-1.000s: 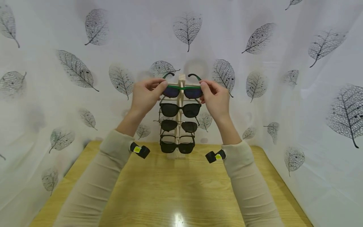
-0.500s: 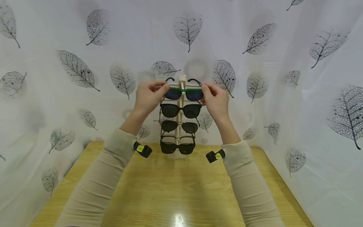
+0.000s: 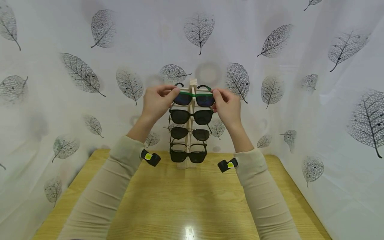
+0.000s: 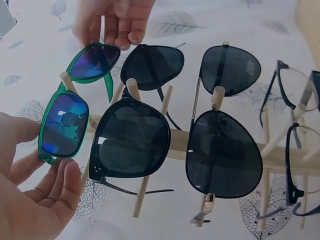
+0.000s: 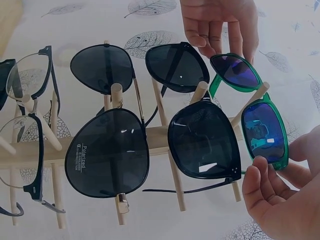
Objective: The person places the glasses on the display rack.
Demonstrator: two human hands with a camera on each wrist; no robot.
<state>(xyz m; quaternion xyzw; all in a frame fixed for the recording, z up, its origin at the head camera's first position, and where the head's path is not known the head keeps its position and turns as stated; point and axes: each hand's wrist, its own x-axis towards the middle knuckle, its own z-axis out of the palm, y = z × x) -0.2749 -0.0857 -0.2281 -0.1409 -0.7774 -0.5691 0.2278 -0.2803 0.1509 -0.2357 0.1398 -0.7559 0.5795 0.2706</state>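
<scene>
Green-framed sunglasses (image 3: 195, 98) with blue mirror lenses sit at the top pegs of a pale wooden rack (image 3: 192, 83). My left hand (image 3: 171, 93) pinches the frame's left end, and my right hand (image 3: 216, 95) pinches its right end. In the left wrist view my left hand's thumb and fingers (image 4: 56, 192) close around the outer edge of the green sunglasses (image 4: 64, 124). The right wrist view shows the right hand's fingers (image 5: 260, 186) against the other lens of the green sunglasses (image 5: 263, 131).
Below on the rack hang black sunglasses (image 3: 191, 116), dark aviators (image 3: 189, 133), clear-lens glasses (image 3: 188, 146) and another black pair (image 3: 187, 156). The rack stands at the far edge of a wooden table (image 3: 186, 206). A white leaf-print curtain (image 3: 75, 70) surrounds it.
Both hands have lowered the green sunglasses a little, from the top of the rack's post down onto its top pegs.
</scene>
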